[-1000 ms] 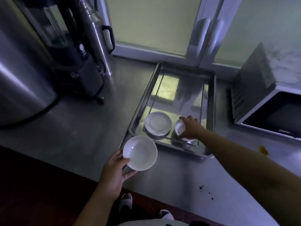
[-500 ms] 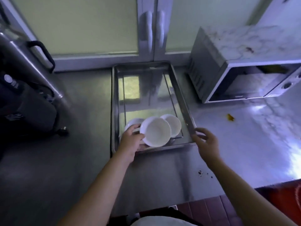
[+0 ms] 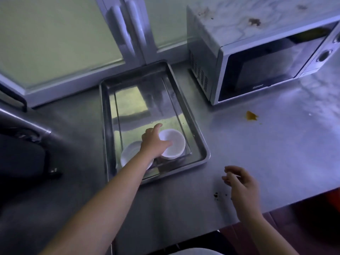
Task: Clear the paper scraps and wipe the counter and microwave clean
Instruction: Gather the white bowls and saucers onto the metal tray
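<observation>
The white bowl, held tilted above the steel tray half a second before, had come down onto a second bowl at the tray's near end, and the right grip had left the tray's rim. At far left a dark appliance stood on the bench. Inside the tray a white saucer lay partly under the forearm. The left grip held the upper bowl by its rim, thumb inside and forefinger stretched past the far edge. To the tray's right, dark crumbs dotted the bench just left of the right wrist. The right grip hovered above the surface, fingers loosely curled and holding nothing. An orange smear lay well beyond that grip, toward the back, near the microwave. The microwave stood at the rear right with its door closed. Brown stains marked its top.
</observation>
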Tool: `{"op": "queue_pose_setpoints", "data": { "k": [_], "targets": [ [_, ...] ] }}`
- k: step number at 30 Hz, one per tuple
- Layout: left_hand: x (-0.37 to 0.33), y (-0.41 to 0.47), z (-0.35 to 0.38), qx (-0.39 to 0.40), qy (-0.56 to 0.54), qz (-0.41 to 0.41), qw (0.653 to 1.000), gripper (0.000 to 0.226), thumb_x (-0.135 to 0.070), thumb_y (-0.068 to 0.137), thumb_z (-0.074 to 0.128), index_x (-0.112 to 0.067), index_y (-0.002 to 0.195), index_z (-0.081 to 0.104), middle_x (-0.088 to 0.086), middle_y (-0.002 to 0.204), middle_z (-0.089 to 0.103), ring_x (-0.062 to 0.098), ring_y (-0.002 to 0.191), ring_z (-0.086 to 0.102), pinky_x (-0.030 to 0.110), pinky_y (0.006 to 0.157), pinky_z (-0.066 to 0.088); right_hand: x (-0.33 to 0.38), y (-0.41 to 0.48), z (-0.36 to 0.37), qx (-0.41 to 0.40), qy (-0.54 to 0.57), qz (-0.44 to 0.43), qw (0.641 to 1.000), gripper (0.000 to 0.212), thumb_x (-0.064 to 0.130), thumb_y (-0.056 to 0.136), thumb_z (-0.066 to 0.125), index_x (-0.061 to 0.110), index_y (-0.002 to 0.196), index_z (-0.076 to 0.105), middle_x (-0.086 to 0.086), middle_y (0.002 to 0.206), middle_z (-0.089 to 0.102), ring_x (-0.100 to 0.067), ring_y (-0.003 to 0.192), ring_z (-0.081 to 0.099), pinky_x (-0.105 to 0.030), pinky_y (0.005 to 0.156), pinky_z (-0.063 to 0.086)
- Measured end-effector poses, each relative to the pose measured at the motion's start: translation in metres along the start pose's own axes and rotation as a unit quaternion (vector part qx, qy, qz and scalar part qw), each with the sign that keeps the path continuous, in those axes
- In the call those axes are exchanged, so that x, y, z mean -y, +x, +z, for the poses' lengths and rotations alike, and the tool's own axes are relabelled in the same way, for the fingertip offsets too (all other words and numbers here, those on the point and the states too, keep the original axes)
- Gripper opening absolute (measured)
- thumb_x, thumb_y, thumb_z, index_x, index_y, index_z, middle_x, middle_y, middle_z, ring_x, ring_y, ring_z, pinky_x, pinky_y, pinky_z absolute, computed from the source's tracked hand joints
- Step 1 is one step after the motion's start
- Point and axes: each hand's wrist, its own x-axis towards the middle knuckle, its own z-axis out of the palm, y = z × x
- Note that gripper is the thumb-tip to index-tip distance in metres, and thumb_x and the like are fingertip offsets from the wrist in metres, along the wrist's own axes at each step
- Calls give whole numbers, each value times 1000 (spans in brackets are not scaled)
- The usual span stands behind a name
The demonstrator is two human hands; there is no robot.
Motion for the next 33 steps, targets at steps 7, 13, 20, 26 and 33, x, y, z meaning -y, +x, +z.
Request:
{"op": "queue_pose_setpoints", "data": {
  "k": [7,13,20,26,33],
  "targets": [
    [-34,7,35,121,205,-15,971,121,-56,58,85,-48,148,5,0,157,2,38,141,13,55,101,41,9,23,-4,50,9,-15,999,29,-3,91,58,22,87,74,2,85,74,-18,80,71,-46,83,58],
    [-35,7,34,94,194,-24,976,107,-54,56,83,-46,140,17,5,147,18,39,133,23,49,91,44,10,41,-11,74,34,-27,996,37,0,93,58,33,84,75,6,85,73,-12,75,71,-41,79,57],
    [-23,-14,6,80,23,-50,995,98,-51,48,73,-55,131,22,-5,132,26,26,119,35,46,96,44,24,45,0,139,26,-40,989,35,4,92,62,37,88,74,8,88,72,-21,84,70,-41,79,58],
    [-43,-55,-19,84,-135,19,987,82,-42,47,82,-74,105,33,-9,134,32,22,122,42,41,91,51,56,42,24,307,-10,-21,951,63,6,83,77,29,137,54,4,134,56,-17,112,61,-25,86,56],
    [-52,-122,-37,152,-206,182,950,114,-23,58,92,-45,149,27,-15,140,43,10,128,49,44,100,52,93,37,18,568,178,109,796,60,21,83,75,33,138,55,-10,130,65,-34,111,67,-56,93,55]
  ]
}}
